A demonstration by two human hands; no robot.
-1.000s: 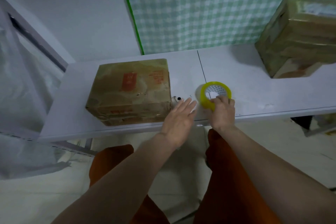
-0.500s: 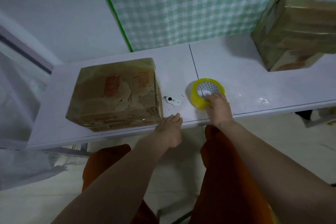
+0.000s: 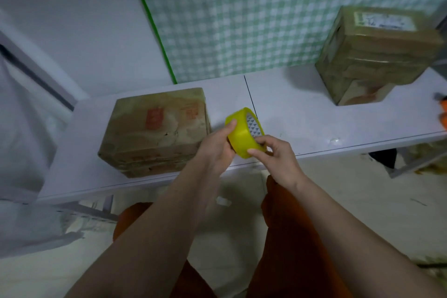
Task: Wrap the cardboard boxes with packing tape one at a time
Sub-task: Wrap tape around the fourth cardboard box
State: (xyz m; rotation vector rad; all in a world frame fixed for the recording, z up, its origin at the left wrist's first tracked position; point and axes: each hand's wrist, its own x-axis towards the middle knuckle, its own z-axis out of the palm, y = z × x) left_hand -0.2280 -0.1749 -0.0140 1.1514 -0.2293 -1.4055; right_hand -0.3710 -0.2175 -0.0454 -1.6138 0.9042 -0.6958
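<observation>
A yellow roll of packing tape (image 3: 242, 134) is lifted off the white table (image 3: 302, 126), tilted on edge. My right hand (image 3: 275, 155) pinches its lower right side, thumb on the outer band and fingers at the core. My left hand (image 3: 216, 146) holds the roll's left side with the thumb up on the band. A flat cardboard box (image 3: 157, 128) with red print lies on the table just left of my hands. A second, taller cardboard box (image 3: 377, 55), taped over and bearing a white label, stands at the back right.
A green-checked cloth (image 3: 254, 14) hangs behind the table. An orange object (image 3: 443, 113) shows at the table's right edge. Clear plastic sheeting (image 3: 21, 152) hangs on the left. My orange trousers (image 3: 290, 237) are below the table's front edge.
The tape roll has come up off the table in my right hand. My left hand rose from the table's front edge and took hold of the roll's left side.
</observation>
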